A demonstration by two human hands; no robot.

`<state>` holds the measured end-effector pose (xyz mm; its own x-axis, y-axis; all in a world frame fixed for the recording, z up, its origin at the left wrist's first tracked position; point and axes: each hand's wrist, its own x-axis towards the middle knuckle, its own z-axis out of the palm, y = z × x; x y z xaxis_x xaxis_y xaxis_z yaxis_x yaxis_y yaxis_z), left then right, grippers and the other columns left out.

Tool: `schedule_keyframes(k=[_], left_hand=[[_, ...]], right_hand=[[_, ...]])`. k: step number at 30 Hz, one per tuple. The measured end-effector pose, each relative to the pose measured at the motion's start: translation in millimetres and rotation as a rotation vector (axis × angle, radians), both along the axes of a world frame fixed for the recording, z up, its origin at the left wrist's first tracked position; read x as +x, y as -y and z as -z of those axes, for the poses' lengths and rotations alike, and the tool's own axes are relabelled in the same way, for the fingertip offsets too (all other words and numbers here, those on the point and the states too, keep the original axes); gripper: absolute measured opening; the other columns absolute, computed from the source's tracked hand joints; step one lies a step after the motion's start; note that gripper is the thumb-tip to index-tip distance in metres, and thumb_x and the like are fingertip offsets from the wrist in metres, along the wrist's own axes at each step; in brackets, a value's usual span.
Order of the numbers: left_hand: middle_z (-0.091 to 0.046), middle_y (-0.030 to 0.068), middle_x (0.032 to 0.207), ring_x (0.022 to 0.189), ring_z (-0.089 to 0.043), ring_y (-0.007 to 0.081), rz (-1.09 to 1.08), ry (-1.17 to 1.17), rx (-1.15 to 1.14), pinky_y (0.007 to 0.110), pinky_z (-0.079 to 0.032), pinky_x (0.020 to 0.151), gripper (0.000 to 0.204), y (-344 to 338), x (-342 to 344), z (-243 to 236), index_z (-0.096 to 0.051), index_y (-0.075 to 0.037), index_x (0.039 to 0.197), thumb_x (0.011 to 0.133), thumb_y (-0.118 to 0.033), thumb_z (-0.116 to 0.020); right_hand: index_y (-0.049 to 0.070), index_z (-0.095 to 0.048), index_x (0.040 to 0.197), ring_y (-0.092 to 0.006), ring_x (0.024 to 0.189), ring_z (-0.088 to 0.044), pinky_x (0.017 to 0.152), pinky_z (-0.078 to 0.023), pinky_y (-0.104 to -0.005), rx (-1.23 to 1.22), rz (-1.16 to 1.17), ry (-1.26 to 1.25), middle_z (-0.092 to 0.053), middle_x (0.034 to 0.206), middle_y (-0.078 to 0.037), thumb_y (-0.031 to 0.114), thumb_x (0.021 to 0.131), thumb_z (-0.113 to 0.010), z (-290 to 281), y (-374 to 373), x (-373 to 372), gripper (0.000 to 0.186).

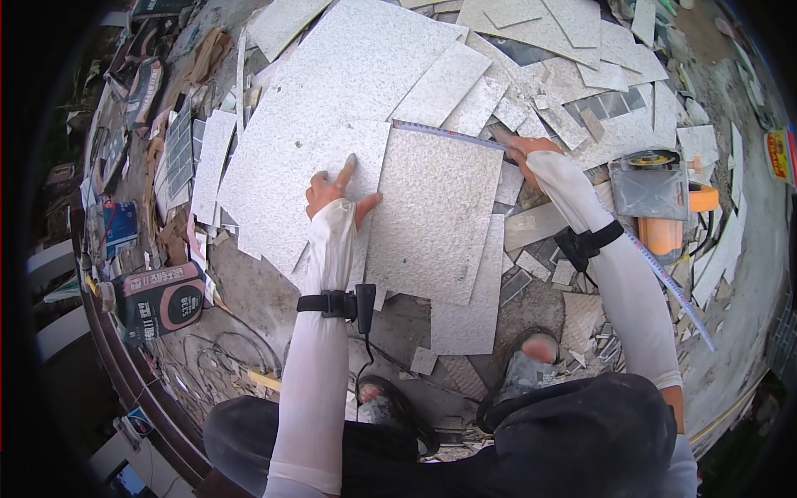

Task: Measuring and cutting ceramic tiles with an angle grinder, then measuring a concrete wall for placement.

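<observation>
Knees and dusty sandalled feet [531, 353] at lower edge, person crouching. Left hand [339, 192] flat, fingers spread and released, pressing on speckled grey tile [432, 212] at its left edge. Right hand [523, 149] at tile's upper right corner, fingers clenched on tape measure [664, 278]; tape runs along tile's top edge, then back past right forearm. Floor [249, 282] littered with tile offcuts; orange tile cutter [660, 199] right; cement bag [162, 303] left.

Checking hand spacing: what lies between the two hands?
Head view: only the speckled tile spans between left hand and right hand; a tape measure runs along its top edge.
</observation>
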<state>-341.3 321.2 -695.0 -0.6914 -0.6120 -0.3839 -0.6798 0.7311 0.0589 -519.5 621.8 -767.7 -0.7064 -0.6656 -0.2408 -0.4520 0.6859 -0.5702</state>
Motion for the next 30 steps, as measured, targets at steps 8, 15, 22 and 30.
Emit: schedule_keyframes(k=[8,15,22,30], left_hand=[[-0.040,0.0205,0.146,0.134,-0.043,0.0347,0.004,0.035,-0.028,0.045,-0.046,0.106,0.087,2,-1,-1,-0.046,-0.031,0.146,0.070,-0.047,-0.085],[-0.047,0.0191,0.135,0.124,-0.050,0.0335,0.042,-0.057,-0.002,0.042,-0.049,0.099,0.080,18,4,4,-0.049,-0.034,0.143,0.072,-0.040,-0.085],[-0.047,0.0194,0.133,0.120,-0.053,0.0329,0.017,-0.077,0.096,0.041,-0.052,0.096,0.073,37,4,8,-0.048,-0.034,0.144,0.079,-0.029,-0.081],[-0.047,0.0204,0.133,0.118,-0.054,0.0337,0.100,-0.128,0.162,0.040,-0.051,0.099,0.068,47,8,15,-0.048,-0.031,0.145,0.083,-0.026,-0.077]], right_hand=[[0.016,-0.054,0.134,-0.0398,0.080,-0.063,0.067,-0.049,-0.0476,-0.001,-0.029,-0.014,-0.063,0.086,-0.023,0.015,0.098,-0.051,-22,7,3,0.036],[0.016,-0.053,0.135,-0.0405,0.077,-0.063,0.066,-0.048,-0.0484,0.096,-0.013,0.004,-0.063,0.084,-0.024,0.015,0.099,-0.049,-26,11,6,0.036],[0.016,-0.052,0.134,-0.0364,0.071,-0.061,0.064,-0.047,-0.0468,0.005,-0.025,0.035,-0.059,0.078,-0.023,0.015,0.099,-0.045,-27,9,5,0.036],[0.015,-0.052,0.135,-0.0277,0.063,-0.057,0.059,-0.045,-0.0418,-0.094,-0.003,0.034,-0.056,0.073,-0.019,0.016,0.098,-0.044,0,0,2,0.037]])
